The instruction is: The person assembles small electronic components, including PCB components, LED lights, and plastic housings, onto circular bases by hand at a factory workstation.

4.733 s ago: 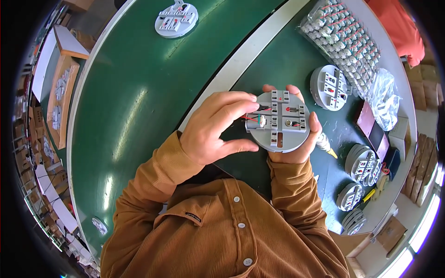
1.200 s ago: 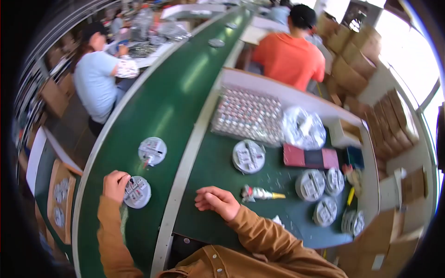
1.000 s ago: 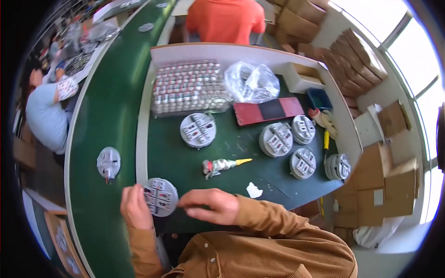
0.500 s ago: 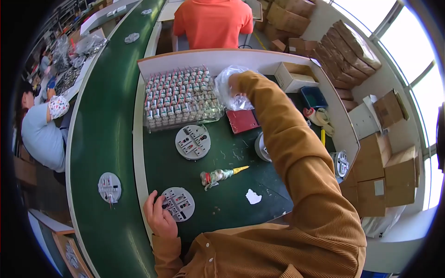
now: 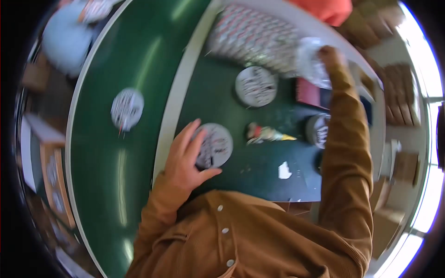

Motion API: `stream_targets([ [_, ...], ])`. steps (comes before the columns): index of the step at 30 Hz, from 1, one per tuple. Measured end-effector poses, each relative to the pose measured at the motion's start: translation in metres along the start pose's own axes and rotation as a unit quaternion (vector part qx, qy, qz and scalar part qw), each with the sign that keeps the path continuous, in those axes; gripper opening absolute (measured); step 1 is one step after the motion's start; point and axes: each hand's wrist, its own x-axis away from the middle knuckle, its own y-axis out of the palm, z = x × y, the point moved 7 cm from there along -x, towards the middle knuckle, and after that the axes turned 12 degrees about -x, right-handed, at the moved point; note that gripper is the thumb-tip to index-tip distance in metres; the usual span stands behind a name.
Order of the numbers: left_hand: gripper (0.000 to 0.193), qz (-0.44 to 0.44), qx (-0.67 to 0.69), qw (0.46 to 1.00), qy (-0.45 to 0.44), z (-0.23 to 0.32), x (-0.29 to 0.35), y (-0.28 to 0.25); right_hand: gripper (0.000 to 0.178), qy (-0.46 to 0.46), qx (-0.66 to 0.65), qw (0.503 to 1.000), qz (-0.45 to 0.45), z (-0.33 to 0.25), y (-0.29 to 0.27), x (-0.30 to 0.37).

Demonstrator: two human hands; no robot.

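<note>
Left hand [image 5: 187,160]: fingers spread, lying flat on the round grey disc [image 5: 212,145], pinning rather than gripping it.
Right hand [image 5: 328,54]: stretched to 1 o'clock, at the clear plastic bag [image 5: 311,64]; closure unclear through blur.
Progress: seemingly mid-way; disc sits on the green worktop [image 5: 259,162], parts not yet fetched.
Nearby: yellow-tipped tool [image 5: 266,134] at 3 o'clock.

A round grey disc [image 5: 214,145] with small fitted parts lies flat on the green table, near edge.
</note>
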Motion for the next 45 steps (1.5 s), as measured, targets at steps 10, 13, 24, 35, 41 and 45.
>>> stream_targets([
  [10, 0.1, 0.017, -0.071, 0.995, -0.065, -0.004, 0.048, 0.001, 0.022, -0.2, -0.393, 0.883, -0.161, -0.315, 0.033, 0.321],
  [13, 0.098, 0.03, -0.067, 0.995, -0.064, 0.0, 0.047, 0.001, 0.016, -0.232, -0.397, 0.874, -0.16, -0.325, 0.057, 0.338],
  [24, 0.097, 0.024, -0.076, 0.996, -0.032, 0.005, 0.046, -0.003, 0.015, -0.305, -0.336, 0.877, -0.16, -0.333, 0.064, 0.337],
  [35, 0.102, 0.017, -0.063, 0.997, -0.038, -0.008, 0.034, 0.003, 0.049, 0.041, -0.263, 0.962, -0.051, -0.242, 0.026, 0.123],
  [41, 0.1, 0.016, -0.065, 0.997, -0.04, -0.01, 0.029, 0.005, 0.049, 0.01, -0.2, 0.98, 0.009, -0.241, 0.079, 0.105],
  [45, 0.099, 0.006, -0.068, 0.996, -0.063, -0.02, 0.033, 0.01, 0.044, 0.009, -0.239, 0.971, -0.005, -0.243, 0.088, 0.1],
])
